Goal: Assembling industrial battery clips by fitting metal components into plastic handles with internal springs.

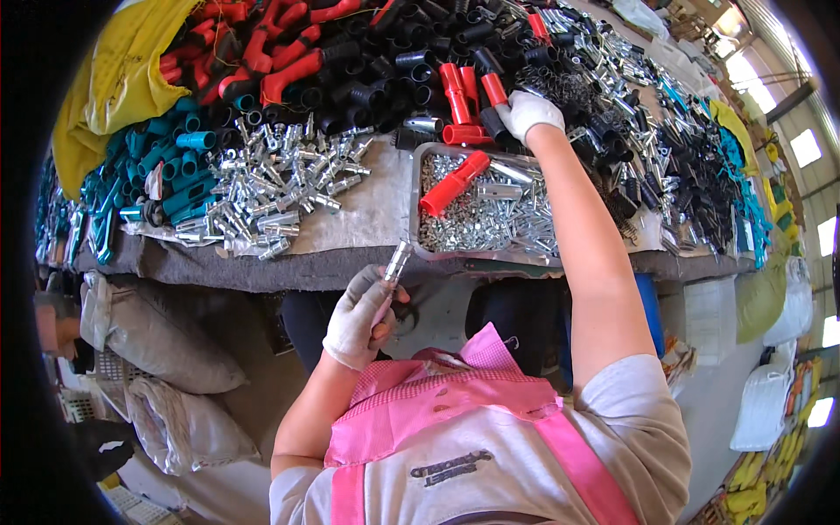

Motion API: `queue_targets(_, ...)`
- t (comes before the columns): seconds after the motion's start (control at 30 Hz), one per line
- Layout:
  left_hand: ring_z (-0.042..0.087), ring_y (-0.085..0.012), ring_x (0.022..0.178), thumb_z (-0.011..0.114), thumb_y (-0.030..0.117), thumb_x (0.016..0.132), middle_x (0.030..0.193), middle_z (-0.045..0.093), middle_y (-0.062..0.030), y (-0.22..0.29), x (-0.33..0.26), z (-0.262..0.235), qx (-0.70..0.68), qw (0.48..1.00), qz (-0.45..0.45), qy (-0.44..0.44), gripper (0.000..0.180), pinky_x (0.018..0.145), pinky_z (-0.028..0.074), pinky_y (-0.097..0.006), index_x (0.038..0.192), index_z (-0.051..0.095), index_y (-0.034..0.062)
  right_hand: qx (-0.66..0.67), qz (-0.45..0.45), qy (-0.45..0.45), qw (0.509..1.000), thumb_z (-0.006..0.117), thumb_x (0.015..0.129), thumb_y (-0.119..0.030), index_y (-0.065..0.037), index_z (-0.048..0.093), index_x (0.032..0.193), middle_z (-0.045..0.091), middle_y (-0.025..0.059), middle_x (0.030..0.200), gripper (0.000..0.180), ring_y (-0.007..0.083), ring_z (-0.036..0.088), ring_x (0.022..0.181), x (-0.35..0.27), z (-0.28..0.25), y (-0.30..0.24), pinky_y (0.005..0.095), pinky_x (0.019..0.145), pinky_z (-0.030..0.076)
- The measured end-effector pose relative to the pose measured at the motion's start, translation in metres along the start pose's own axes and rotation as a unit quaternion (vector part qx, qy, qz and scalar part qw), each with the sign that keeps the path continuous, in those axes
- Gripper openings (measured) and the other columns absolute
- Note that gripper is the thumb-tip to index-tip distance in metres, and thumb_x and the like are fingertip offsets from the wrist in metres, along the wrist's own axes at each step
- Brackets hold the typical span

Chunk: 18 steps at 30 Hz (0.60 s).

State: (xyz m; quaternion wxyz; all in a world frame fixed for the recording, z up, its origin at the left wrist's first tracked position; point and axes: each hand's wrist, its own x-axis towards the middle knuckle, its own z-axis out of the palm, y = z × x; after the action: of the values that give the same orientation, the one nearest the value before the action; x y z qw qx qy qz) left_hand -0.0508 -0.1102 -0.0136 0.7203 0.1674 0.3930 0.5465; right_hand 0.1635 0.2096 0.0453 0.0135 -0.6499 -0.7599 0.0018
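My left hand (359, 319), in a white glove with bare fingertips showing, is closed around a shiny metal tubular fitting (398, 261), held tilted upward in front of the table's near edge. My right arm stretches over a clear plastic tray (415, 201). At its end, my gloved right hand (532, 115) is closed at the lower end of a red plastic tube (493, 89) in the heap; its far fingers are partly hidden. A larger red tubular housing (455, 184) lies across the tray, on small metal parts.
Silvery fittings (271, 179) are piled left of the tray, with teal housings (179, 166) beyond them. Red and black pistol-shaped housings (271, 57) and black sleeves heap up behind. A yellow sack (122, 87) stands far left. White sacks (166, 341) lie below the table.
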Motion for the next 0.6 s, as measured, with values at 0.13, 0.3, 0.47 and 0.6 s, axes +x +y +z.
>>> queue_targets(0.13,0.035,-0.0063,0.040,0.048,0.018,0.095,0.084,0.058,-0.0071,0.000,0.004,-0.004,-0.010,1.000,-0.001,0.019,0.009,0.033,0.022,-0.018,0.100,0.050,0.0110,0.094,-0.020,0.027,0.995,0.051,0.081,-0.042,-0.014,0.061,0.113,0.063,0.0173,0.108,0.044,0.0337,0.060,0.101,0.003,0.015,0.008,0.0406,0.089,0.047)
queue_targets(0.3,0.034,-0.0042,0.043,0.049,0.024,0.095,0.084,0.056,-0.0039,0.011,0.016,0.008,-0.061,0.995,-0.058,-0.060,0.013,0.034,0.021,-0.018,0.096,0.049,0.0111,0.077,-0.077,0.243,0.964,0.049,0.085,-0.036,-0.011,0.058,0.106,0.066,0.0177,0.095,0.034,0.0356,0.063,0.089,-0.013,0.024,0.022,0.0432,0.083,0.049)
queue_targets(0.47,0.033,-0.0044,0.040,0.048,0.024,0.096,0.080,0.055,-0.0050,0.007,0.008,0.002,-0.112,0.987,-0.092,-0.073,0.013,0.032,0.018,-0.017,0.096,0.049,0.0115,0.513,-0.073,0.065,0.853,0.042,0.098,-0.030,-0.006,0.055,0.116,0.059,0.0022,0.073,0.033,0.0040,0.047,0.053,-0.083,-0.015,0.033,0.0186,0.044,0.036)
queue_targets(0.6,0.033,-0.0041,0.040,0.049,0.024,0.096,0.078,0.055,-0.0048,0.010,0.003,0.006,-0.102,0.983,-0.115,-0.098,0.012,0.032,0.018,-0.017,0.094,0.050,0.0114,0.522,-0.197,-0.115,0.822,0.068,0.083,-0.036,-0.004,0.065,0.102,0.063,0.0022,0.084,0.038,0.0056,0.053,0.066,-0.138,-0.016,0.058,0.0192,0.053,0.041)
